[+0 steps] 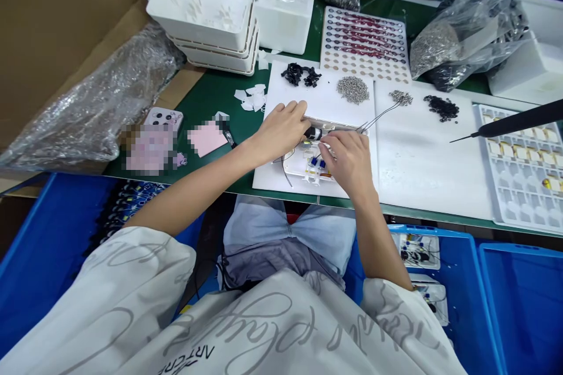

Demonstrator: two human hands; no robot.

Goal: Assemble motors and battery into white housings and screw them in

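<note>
A shallow white plastic housing lies in front of me on a white work sheet. Inside it are a circuit board with blue blocks, a black round part and loose thin wires. My left hand curls over the housing's upper left side, fingertips beside the black part. Over the right side, my right hand is closed with bent fingers low on the board; whatever its fingertips pinch is hidden. Two thin dark wires run from behind that hand toward a small pile of metal parts.
Around the sheet lie black clips, screws and black pieces. An electric screwdriver reaches in from the right above a compartment tray. Stacked white bins stand at back left; blue crates sit below the table edge.
</note>
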